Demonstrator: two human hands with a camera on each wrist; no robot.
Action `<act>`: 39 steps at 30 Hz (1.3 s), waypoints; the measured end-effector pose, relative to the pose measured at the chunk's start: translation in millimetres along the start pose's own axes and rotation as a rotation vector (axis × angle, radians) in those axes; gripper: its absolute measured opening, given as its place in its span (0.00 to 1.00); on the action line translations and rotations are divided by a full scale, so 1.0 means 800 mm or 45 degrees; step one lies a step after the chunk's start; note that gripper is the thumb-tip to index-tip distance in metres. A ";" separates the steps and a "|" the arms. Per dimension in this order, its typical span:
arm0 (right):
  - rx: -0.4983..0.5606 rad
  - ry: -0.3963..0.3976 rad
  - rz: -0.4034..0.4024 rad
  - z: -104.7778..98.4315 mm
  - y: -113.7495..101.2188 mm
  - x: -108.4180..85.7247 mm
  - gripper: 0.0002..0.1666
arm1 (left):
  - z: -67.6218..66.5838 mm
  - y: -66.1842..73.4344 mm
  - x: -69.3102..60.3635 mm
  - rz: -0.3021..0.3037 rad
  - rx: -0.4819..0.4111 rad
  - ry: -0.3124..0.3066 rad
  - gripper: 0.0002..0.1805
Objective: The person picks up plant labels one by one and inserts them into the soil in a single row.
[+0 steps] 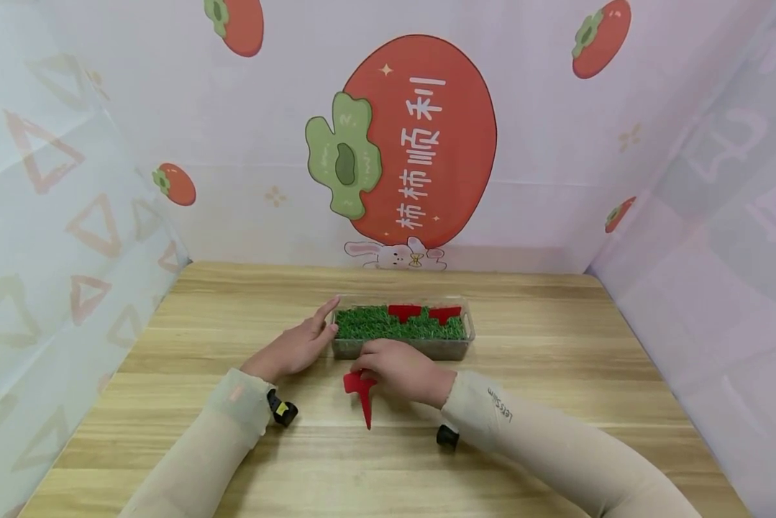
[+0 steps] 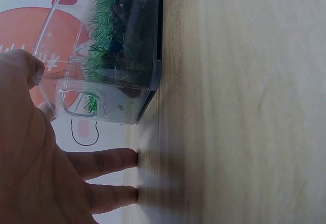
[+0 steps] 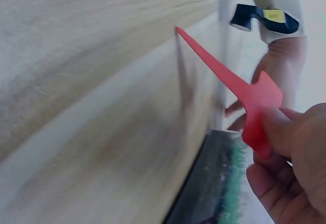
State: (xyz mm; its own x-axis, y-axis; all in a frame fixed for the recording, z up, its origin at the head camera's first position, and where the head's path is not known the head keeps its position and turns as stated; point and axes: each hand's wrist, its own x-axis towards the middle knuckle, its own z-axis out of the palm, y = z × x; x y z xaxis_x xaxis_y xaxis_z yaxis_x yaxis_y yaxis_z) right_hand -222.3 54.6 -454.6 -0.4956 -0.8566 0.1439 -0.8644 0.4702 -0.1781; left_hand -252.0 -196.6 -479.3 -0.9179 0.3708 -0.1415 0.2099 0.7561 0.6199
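My right hand (image 1: 400,367) pinches a red T-shaped plant label (image 1: 364,392) by its wide head, in front of the box. The label's pointed stem slants down toward the table; in the right wrist view, the label (image 3: 239,89) shows its tip near the wood. My left hand (image 1: 300,345) touches the left end of a clear plastic box (image 1: 426,350) filled with green grass (image 1: 368,324). Its thumb (image 2: 23,68) is at the rim, while two lower fingers (image 2: 107,162) reach down beside the box. Two red labels (image 1: 404,312) (image 1: 444,315) stand in the grass toward the right.
The box rests on a wood-grain table (image 1: 530,309), near its back edge. Behind it hangs a white cloth backdrop (image 1: 530,223) printed with persimmons, and patterned cloth sheets border both sides. Black wrist devices (image 1: 284,410) are strapped to both sleeves.
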 end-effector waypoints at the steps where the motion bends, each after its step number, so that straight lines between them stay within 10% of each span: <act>1: 0.013 0.008 -0.001 -0.003 0.000 0.000 0.12 | 0.000 0.000 0.000 -0.002 0.001 0.003 0.34; 28: 0.096 0.418 0.083 -0.110 0.032 0.020 0.13 | -0.002 0.001 0.001 0.006 0.002 -0.019 0.34; 39: -0.047 0.267 0.238 -0.093 0.043 0.050 0.12 | 0.001 -0.003 0.002 -0.009 0.004 -0.022 0.34</act>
State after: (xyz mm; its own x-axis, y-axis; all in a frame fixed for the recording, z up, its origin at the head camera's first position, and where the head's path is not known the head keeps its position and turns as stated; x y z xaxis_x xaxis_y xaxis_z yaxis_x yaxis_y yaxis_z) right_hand -278.1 52.5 -382.9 -0.6503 -0.6931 0.3111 -0.7568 0.6268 -0.1855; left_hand -253.8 -197.4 -481.3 -0.9134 0.3748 -0.1588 0.2046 0.7601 0.6167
